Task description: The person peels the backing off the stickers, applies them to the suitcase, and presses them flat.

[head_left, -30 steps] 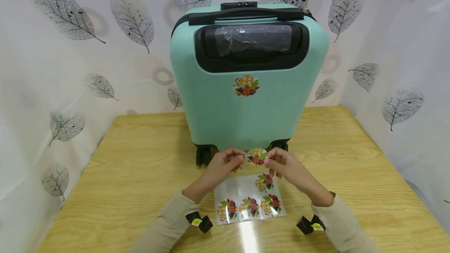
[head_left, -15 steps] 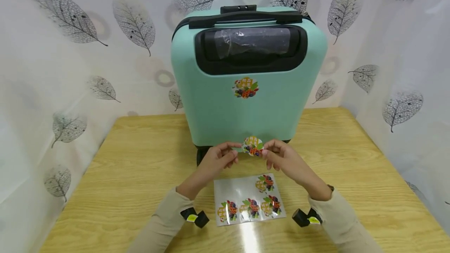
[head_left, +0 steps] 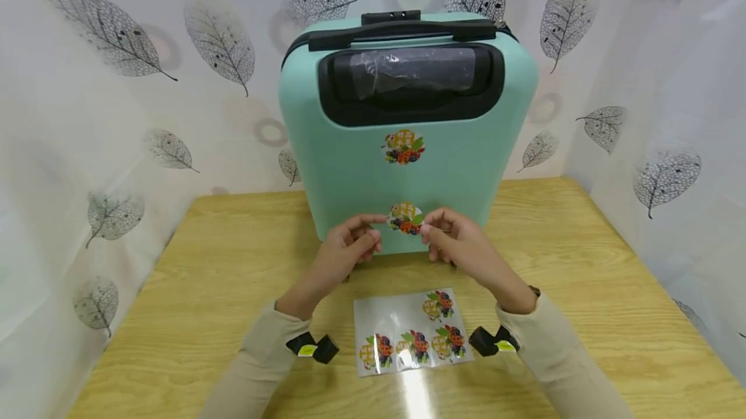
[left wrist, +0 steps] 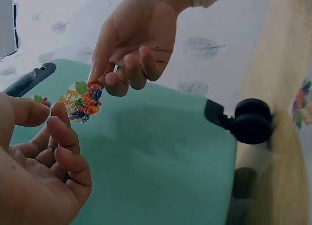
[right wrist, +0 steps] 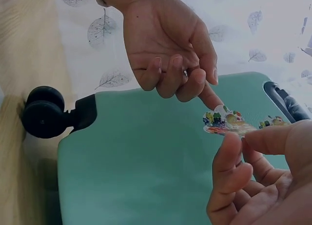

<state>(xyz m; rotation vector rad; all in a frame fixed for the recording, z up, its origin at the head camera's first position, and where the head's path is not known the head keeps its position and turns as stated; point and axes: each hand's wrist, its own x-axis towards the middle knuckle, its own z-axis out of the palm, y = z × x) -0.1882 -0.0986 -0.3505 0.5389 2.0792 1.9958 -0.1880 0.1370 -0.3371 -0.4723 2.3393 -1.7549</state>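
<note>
A round fruit-printed sticker [head_left: 405,217] is pinched at its right edge between the thumb and index finger of my right hand [head_left: 463,245]. My left hand [head_left: 340,247] stretches its index finger to the sticker's left edge, with the thumb apart from it and the other fingers loosely bent. In the right wrist view, that index fingertip [right wrist: 213,99] meets the sticker's far edge. Behind the hands stands a mint-green suitcase [head_left: 344,173]. The sticker overlaps its lower front, below a matching sticker [head_left: 403,147] that lies flat on the shell.
A sheet of stickers [head_left: 384,315] lies on the wooden table [head_left: 233,263] between the forearms, several fruit stickers on its backing. A black caster wheel [left wrist: 252,121] shows at the suitcase's bottom corner. White leaf-patterned cloth [head_left: 233,127] hangs behind and at both sides.
Both hands have risen and moved slightly left with the sticker, from near the suitcase's base onto its lower front. The left thumb has come away from the sticker's edge.
</note>
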